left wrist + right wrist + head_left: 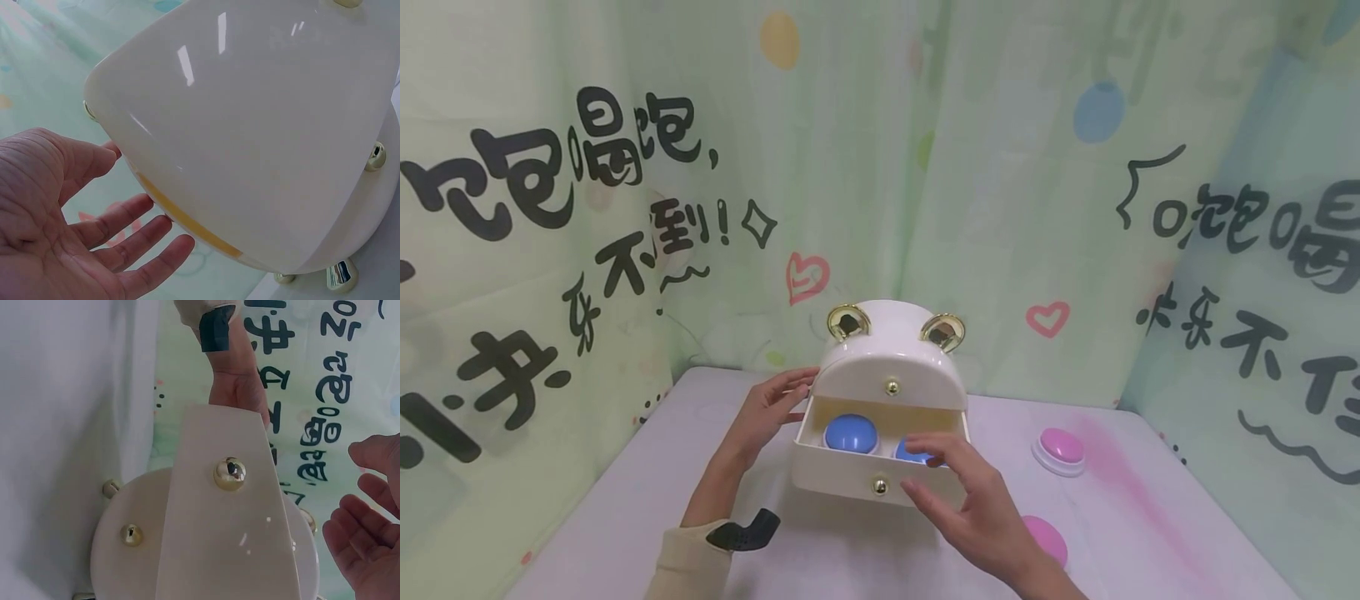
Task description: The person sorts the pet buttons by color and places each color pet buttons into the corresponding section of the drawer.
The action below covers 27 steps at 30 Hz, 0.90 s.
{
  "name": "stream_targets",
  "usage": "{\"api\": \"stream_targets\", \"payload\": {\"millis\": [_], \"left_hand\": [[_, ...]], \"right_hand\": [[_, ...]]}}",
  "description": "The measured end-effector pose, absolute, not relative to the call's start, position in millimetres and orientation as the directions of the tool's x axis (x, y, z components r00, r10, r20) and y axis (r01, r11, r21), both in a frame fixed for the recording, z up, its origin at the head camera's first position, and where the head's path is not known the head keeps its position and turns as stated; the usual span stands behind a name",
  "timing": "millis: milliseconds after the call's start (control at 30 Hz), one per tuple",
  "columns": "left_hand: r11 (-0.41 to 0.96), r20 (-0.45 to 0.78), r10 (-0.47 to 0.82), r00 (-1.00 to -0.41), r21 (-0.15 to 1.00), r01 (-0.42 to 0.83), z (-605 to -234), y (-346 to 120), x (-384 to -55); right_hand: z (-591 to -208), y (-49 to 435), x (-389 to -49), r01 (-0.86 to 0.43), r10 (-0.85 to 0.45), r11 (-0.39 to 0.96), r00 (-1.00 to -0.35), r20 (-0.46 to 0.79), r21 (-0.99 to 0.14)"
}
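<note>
A glossy white chest with two gold rings on top stands on the table. Its drawer, with a round gold knob, is pulled out. Inside sit two blue domes on white bases, a left blue dome and a right blue dome, the latter partly hidden by fingers. My left hand lies along the chest's left side, fingers spread, fingertips at its edge. My right hand hovers at the drawer's front right corner, fingers loosely bent, nothing visible in it; the palm shows beside the drawer.
Two pink domes are on the table to the right: a farther pink dome on a white base and a nearer pink dome partly behind my right hand. A lower knob shows beneath the drawer. Printed curtains surround the table.
</note>
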<state>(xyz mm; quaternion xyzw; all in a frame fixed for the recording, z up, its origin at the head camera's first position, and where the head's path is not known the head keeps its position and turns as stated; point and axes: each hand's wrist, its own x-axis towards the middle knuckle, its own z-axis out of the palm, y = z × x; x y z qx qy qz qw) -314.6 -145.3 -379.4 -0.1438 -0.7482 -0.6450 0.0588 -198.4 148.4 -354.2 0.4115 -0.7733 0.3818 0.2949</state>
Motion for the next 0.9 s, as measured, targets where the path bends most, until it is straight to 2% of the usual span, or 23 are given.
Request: {"api": "stream_targets", "payload": {"millis": [233,600,900], "left_hand": [[0.127,0.269,0.136,-0.953,0.95,0.287,-380.0,-145.3,-313.5],[0.133,0.275,0.133,-0.952,0.947,0.292,-379.3,-145.2,-314.3],[0.13,0.266,0.136,-0.954,0.95,0.284,-378.9,-144.5,-314.7]], "right_hand": [[-360.2,140.1,-197.1,-0.874,-0.436,0.343,-0.472,0.766,-0.343],[-371.4,128.9,-202.2,-0.917,-0.483,0.342,-0.36,0.798,-0.206],[-384.8,125.7,-208.8,-0.907,-0.532,0.407,-0.33,0.779,-0.107]]}}
